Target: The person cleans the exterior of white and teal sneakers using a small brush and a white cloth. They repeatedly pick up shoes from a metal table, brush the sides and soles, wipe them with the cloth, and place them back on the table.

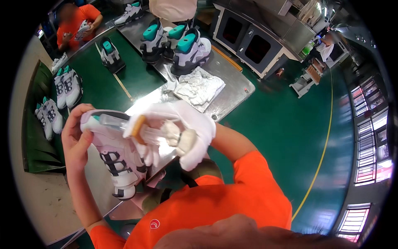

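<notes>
Fingers and thumb of the bare left hand [78, 141] clamp the heel of a white, lilac and black shoe [110, 144], held up in front of the person's body with its toe pointing down and back toward them. The right hand [184, 116], in a white glove, is closed around a clear tool [150, 136] with an amber band and lumpy beige parts; the tool's clear end reaches the shoe's opening, though how deep it goes cannot be told. Gloved fingers hang against the shoe's side. Beyond the hands, a green work surface [93, 89] runs away to the upper left, edged by a steel ledge [234, 89]. A lone shoe [111, 58] stands on the green, well apart from the held one; two pairs of white shoes [66, 92] line its left side. Three teal-lined shoes [191, 52] crowd together on the steel, with a crumpled white cloth [199, 88] just beside them. Past the ledge's rounded right corner, open green floor [286, 145] spreads widely beside the right arm, crossed by a curving yellow line [324, 151]. Across the surface, a co-worker in orange [85, 14] holds another shoe [84, 31].
</notes>
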A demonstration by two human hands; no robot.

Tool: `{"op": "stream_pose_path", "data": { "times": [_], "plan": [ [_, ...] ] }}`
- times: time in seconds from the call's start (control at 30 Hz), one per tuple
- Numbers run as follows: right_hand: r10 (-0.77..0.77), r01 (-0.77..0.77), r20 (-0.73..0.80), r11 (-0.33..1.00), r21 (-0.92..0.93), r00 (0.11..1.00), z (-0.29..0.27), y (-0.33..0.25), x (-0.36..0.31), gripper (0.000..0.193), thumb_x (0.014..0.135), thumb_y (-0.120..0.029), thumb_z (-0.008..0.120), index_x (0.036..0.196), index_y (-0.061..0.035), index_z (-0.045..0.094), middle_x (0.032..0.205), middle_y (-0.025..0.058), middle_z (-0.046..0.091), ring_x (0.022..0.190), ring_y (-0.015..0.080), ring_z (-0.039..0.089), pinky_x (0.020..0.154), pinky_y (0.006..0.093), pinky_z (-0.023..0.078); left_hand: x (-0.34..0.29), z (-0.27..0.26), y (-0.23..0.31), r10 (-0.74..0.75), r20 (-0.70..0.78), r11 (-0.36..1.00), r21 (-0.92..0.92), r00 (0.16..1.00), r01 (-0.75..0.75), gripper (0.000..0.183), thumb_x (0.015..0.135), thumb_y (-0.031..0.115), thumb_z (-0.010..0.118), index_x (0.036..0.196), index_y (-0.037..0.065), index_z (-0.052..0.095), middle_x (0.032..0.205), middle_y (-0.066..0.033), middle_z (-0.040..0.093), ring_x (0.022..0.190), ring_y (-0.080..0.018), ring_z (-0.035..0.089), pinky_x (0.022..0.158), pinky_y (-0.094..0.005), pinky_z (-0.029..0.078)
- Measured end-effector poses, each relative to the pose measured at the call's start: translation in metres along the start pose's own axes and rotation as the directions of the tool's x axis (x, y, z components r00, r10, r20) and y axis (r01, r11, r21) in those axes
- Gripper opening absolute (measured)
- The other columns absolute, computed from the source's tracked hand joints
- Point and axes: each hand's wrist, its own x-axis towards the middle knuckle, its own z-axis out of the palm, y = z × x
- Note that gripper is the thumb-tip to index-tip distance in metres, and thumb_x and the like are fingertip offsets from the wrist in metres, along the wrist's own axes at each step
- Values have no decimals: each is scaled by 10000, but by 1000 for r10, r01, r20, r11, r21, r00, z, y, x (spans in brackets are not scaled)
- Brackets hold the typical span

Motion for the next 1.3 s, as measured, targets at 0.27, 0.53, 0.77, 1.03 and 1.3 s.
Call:
{"op": "stream_pose_path", "data": {
  "times": [0.27, 0.53, 0.77, 1.03, 1.3],
  "plan": [
    [89, -80, -25, 965, 250, 996, -12, 43, 47, 818, 570, -188, 789, 1260, 94, 453, 959, 205, 579, 846, 290, 641, 718, 393, 561, -12, -17, -18, -58, -244, 993, -113, 968, 31, 536, 879, 273, 656, 1297, -35, 523, 1177, -82, 598, 1067, -141, 554, 946, -269, 409],
    [143, -142, 13, 962, 234, 990, -28, 70, 80, 1043, 496, -336, 823, 1325, 107, 370, 956, 265, 564, 830, 364, 649, 669, 413, 584, -29, -44, -48, -210, -425, 928, -369, 881, 44, 483, 944, 275, 611, 1306, -30, 515, 1171, -82, 622, 1046, -135, 596, 912, -273, 460],
    [309, -296, 35, 866, 402, 950, -46, 96, 77, 978, 552, -277, 813, 1339, 103, 375, 1040, 225, 570, 882, 352, 652, 738, 421, 579, -40, -53, -79, -381, -509, 859, -505, 772, 91, 427, 974, 279, 566, 1260, -37, 536, 1136, -90, 634, 1026, -141, 606, 904, -285, 475],
    [404, -343, -101, 864, 369, 909, -42, 102, 60, 985, 526, -321, 769, 1289, 175, 390, 931, 267, 590, 785, 385, 649, 648, 426, 573, -44, -56, -97, -508, -493, 758, -646, 707, 95, 395, 987, 275, 549, 1178, -70, 563, 1089, -113, 642, 974, -151, 619, 873, -286, 498],
    [335, -285, -82, 887, 362, 939, -44, 99, 48, 986, 558, -361, 772, 1285, 187, 392, 902, 262, 579, 770, 375, 653, 632, 439, 589, -41, -55, -102, -571, -526, 719, -691, 631, 75, 418, 970, 288, 577, 1187, -69, 564, 1081, -114, 648, 965, -161, 629, 858, -298, 513]
  ]
}}
